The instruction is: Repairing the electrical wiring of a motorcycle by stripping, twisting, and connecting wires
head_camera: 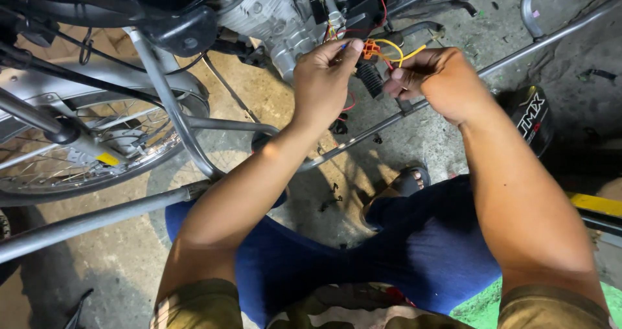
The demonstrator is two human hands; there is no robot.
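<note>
Left hand [322,83]: fingertips pinched shut on small orange plastic connector [370,48], steadying it beside the far grey metal motorcycle engine [272,18].
Right hand [435,79]: closed around thin yellow wires [398,52], drawing them taut from the connector.

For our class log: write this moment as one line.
left hand: pinches orange connector | right hand: holds yellow wires | behind: engine

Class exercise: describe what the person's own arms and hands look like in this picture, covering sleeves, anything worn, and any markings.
Both forearms are bare. The left hand and right hand wear no gloves; no rings or watch are visible. Short olive-green sleeves cover the upper arms. No markings are visible.
</note>
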